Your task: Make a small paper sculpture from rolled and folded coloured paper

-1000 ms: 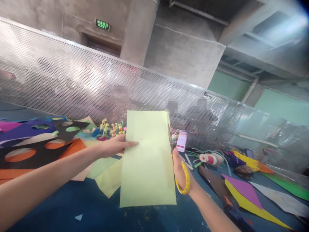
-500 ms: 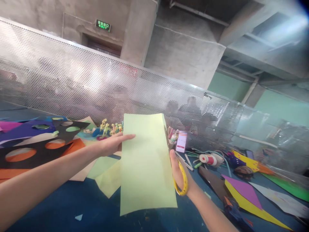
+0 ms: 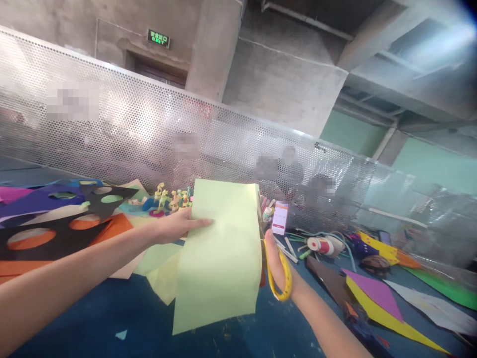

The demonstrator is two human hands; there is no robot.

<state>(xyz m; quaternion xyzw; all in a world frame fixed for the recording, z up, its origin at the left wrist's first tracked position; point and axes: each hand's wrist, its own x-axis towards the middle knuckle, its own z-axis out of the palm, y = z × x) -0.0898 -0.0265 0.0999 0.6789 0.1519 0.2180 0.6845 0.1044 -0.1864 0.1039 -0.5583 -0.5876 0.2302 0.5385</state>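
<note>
My left hand (image 3: 175,226) pinches the left edge of a pale yellow-green sheet of paper (image 3: 219,258), held up above the blue table (image 3: 112,318). My right hand (image 3: 276,266) grips yellow-handled scissors (image 3: 278,273) at the sheet's right edge, blades pointing up along that edge and mostly hidden behind the paper. The lower part of the sheet bends to the left.
Black, orange and purple paper sheets with round holes (image 3: 55,219) lie at the left. Small toy figures (image 3: 167,199) stand by a perforated metal screen (image 3: 149,134). A tape roll (image 3: 320,245), a phone (image 3: 279,219) and coloured paper scraps (image 3: 376,298) lie to the right. People sit behind the screen.
The bottom of the sheet has swung left and curled. My right hand with the scissors has shifted slightly down and left along the paper's right edge.
</note>
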